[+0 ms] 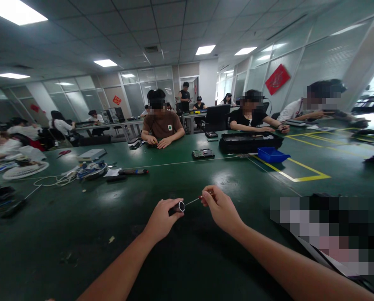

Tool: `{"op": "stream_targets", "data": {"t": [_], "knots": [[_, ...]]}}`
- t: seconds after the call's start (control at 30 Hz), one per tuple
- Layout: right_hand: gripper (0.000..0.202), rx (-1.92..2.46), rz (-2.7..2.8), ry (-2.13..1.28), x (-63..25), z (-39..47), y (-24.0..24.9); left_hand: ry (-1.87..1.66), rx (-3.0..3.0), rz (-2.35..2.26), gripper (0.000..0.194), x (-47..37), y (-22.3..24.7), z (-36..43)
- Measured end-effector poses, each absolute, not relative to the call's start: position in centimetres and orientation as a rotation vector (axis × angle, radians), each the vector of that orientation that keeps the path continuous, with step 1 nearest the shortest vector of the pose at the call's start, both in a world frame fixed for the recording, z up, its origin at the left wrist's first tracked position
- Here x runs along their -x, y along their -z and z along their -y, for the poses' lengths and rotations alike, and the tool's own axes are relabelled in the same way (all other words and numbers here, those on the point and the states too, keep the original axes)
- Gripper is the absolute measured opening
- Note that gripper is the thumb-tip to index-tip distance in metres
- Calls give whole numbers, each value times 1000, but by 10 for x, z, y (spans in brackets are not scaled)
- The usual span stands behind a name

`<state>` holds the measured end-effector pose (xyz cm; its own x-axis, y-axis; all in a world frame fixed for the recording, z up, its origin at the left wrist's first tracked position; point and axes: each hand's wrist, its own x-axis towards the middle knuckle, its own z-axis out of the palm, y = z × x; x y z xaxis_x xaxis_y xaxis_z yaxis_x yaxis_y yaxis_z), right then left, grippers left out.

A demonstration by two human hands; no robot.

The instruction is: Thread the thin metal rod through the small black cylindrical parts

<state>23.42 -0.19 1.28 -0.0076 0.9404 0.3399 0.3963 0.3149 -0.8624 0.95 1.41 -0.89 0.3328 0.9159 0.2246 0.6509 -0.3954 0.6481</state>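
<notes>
My left hand [163,218] is closed around a short black cylindrical part [176,207], whose round, silver-rimmed end faces right. Across from it, my right hand [217,205] grips the red handle of a thin screwdriver [193,201]. The screwdriver's metal shaft points left, and its tip is at or very near the rimmed end; whether it touches cannot be made out. Both hands are above the dark green table [187,255]. My right fingers hide most of the handle.
Ahead lie a hard drive [203,154], a blue tray [272,155] and a long black housing [250,143]. A black tool [133,172] and tangled cables [91,169] sit at left. Several people work around the table. A blurred patch covers the right foreground.
</notes>
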Motion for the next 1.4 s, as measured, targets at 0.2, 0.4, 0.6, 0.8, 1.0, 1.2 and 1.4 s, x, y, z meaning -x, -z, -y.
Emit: {"op": "stream_targets", "data": {"t": [0.2, 0.4, 0.6, 0.8, 1.0, 1.2, 1.4], "knots": [[21, 1276, 1594, -621, -236, 3, -17, -789, -2157, -1365, 42, -9, 9, -13], [18, 1231, 1606, -500, -237, 6, -18, -777, -2189, -1378, 42, -10, 9, -14], [12, 1140, 1694, -509, -233, 13, -21, -781, -2212, -1369, 42, -11, 8, -13], [11, 1175, 1752, -441, -235, 12, -19, -751, -2201, -1401, 41, -9, 7, -12], [11, 1152, 1784, -432, -234, 14, -19, -730, -2187, -1419, 40, -11, 3, -12], [11, 1171, 1758, -437, -234, 11, -18, -809, -2152, -1386, 38, -10, 7, -14], [13, 1164, 1698, -420, -237, 11, -18, -1003, -2027, -1411, 35, -6, 10, -19]]}}
